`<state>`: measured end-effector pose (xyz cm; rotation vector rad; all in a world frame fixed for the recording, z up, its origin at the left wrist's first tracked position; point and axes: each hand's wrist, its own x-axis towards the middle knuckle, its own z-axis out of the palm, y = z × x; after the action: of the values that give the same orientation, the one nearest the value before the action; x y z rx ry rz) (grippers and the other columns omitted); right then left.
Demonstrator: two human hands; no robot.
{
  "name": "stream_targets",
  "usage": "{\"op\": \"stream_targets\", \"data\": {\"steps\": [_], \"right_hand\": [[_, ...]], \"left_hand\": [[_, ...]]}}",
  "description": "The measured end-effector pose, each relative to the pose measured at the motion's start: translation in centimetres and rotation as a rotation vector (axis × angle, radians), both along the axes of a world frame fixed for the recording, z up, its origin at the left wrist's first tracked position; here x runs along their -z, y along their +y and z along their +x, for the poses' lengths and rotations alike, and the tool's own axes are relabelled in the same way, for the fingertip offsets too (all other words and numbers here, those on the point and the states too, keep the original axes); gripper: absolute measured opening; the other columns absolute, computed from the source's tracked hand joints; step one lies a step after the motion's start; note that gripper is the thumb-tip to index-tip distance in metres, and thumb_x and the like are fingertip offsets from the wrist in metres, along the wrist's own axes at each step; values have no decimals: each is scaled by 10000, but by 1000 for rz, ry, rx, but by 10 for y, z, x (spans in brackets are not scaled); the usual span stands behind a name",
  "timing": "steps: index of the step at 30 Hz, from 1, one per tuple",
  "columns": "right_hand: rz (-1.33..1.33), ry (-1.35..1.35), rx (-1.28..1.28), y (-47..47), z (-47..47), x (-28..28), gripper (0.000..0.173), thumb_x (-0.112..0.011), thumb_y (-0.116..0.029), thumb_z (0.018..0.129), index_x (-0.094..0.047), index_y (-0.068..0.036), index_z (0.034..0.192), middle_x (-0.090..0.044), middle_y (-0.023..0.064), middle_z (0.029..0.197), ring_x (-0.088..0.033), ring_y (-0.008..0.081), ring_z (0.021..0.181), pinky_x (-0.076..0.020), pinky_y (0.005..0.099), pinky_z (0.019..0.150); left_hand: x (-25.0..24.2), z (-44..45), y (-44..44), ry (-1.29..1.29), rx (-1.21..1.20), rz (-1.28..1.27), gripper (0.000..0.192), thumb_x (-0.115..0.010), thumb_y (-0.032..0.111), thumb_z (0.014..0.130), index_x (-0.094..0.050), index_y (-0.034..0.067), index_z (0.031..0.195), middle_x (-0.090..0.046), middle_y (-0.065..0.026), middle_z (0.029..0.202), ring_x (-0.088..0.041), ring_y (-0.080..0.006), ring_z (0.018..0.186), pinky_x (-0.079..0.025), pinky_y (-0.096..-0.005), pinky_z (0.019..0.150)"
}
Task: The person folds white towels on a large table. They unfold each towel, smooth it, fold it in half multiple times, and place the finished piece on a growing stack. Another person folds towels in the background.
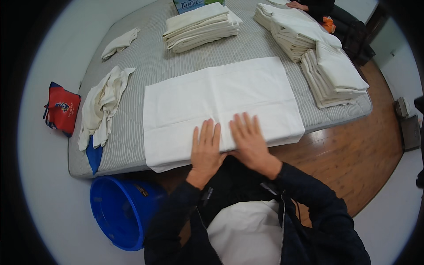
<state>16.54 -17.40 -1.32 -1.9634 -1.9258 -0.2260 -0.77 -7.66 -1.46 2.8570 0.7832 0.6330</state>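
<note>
A white cloth [185,96] lies spread on a striped mattress [142,53], its near edge hanging over the mattress side. A crease runs down its middle, and another crosses it from side to side. Flat on the cloth near that front edge rests my left hand [206,147], just left of the middle crease. My right hand [250,140] lies right of the crease, palm down, its fingertips slightly blurred. Both hands hold nothing, and their fingers are apart.
Folded white cloths [202,28] are stacked behind, with more piles [338,73] at right. Crumpled cloths [102,106] lie at left beside a red bag [63,107]. A blue bin [116,212] stands below. Another person's hand [297,5] touches the far right pile.
</note>
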Motion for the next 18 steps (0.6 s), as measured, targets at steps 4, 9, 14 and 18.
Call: {"op": "stream_targets", "data": {"steps": [4, 9, 14, 18], "right_hand": [[93, -82, -37, 9, -4, 15, 639, -623, -139, 863, -510, 22, 1471, -474, 257, 1531, -425, 450, 1445, -286, 603, 1215], [107, -184, 99, -25, 61, 21, 625, -601, -52, 854, -529, -37, 1474, -515, 200, 1529, -429, 422, 1460, -254, 675, 1206], [113, -300, 230, -74, 126, 26, 621, -582, 14, 859, -546, -73, 1473, -541, 143, 1523, -400, 408, 1486, -123, 670, 1245], [161, -261, 440, -109, 166, 32, 679, -659, 48, 811, -530, -81, 1465, -514, 142, 1525, -367, 413, 1498, -135, 658, 1246]], "left_hand": [[10, 12, 4, -48, -66, 226, 520, -602, 22, 879, -601, 32, 1399, -574, -155, 1475, -531, -332, 1394, -395, -501, 1186], [12, -58, 35, 34, -156, 283, 610, -571, -78, 820, -597, 48, 1416, -554, -166, 1509, -510, -350, 1422, -381, -528, 1194], [17, -147, 72, 99, -275, 327, 765, -648, -136, 694, -583, 54, 1433, -547, -169, 1519, -459, -377, 1456, -320, -545, 1221], [22, -213, 88, 58, -461, 324, 763, -738, -117, 687, -580, 44, 1417, -522, -169, 1535, -440, -377, 1459, -321, -531, 1209]]}}
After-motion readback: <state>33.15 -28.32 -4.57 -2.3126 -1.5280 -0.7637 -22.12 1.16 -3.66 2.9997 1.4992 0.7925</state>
